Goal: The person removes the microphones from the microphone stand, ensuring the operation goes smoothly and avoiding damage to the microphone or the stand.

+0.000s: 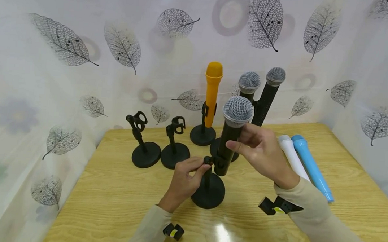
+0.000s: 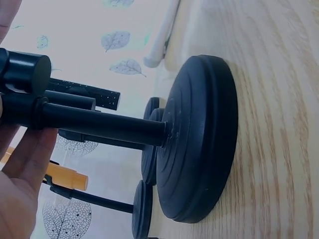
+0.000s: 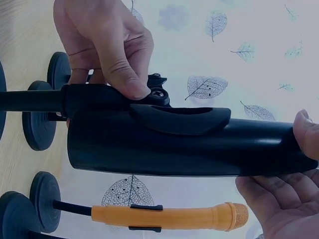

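In the head view, a black microphone (image 1: 228, 137) with a silver mesh head leans slightly right above a desktop microphone stand (image 1: 208, 195). My right hand (image 1: 265, 154) grips its body just below the mesh, thumb on the near side. With thumb and fingers, my left hand (image 1: 185, 178) pinches the top of the stand's post, at the joint. The right wrist view shows the stand's clip (image 3: 179, 122) wrapped around the lower part of the microphone body. From the left wrist view, the stand's round base (image 2: 199, 139) rests on the wooden table.
Two stands with bare clips, a left one (image 1: 146, 155) and another beside it (image 1: 175, 155), stand at the back left. An orange microphone (image 1: 213, 93) sits in a stand behind. Two more black microphones stand behind my right hand. A white microphone (image 1: 293, 156) and a blue one (image 1: 312, 167) lie at right.
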The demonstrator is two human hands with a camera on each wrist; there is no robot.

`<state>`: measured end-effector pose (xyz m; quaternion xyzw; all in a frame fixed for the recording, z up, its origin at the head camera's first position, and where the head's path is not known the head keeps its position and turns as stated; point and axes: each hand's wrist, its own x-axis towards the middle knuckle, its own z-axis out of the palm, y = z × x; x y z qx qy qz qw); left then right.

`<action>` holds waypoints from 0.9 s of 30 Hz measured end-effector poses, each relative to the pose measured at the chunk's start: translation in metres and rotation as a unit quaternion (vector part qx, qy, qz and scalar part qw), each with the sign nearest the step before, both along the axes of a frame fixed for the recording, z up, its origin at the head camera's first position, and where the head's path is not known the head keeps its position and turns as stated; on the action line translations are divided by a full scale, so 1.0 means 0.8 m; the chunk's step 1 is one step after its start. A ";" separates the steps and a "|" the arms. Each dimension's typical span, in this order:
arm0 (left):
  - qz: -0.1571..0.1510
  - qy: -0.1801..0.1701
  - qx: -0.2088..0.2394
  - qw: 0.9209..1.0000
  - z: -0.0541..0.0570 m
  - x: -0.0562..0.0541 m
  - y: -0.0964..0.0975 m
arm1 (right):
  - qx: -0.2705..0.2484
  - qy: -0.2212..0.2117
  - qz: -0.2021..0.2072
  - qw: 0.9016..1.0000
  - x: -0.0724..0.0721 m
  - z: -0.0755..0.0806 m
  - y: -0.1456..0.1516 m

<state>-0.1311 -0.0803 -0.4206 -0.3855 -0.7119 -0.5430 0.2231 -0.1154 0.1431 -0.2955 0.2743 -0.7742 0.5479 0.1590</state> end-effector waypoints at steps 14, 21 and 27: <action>-0.001 -0.005 -0.002 1.000 0.002 0.001 0.000 | -0.013 0.026 0.007 1.000 0.000 0.015 0.001; -0.002 -0.008 -0.002 1.000 0.001 0.001 -0.001 | -0.016 0.026 0.003 1.000 0.002 0.023 0.001; -0.002 -0.010 -0.001 1.000 0.001 0.001 0.000 | -0.025 0.024 0.005 0.999 0.005 0.030 0.001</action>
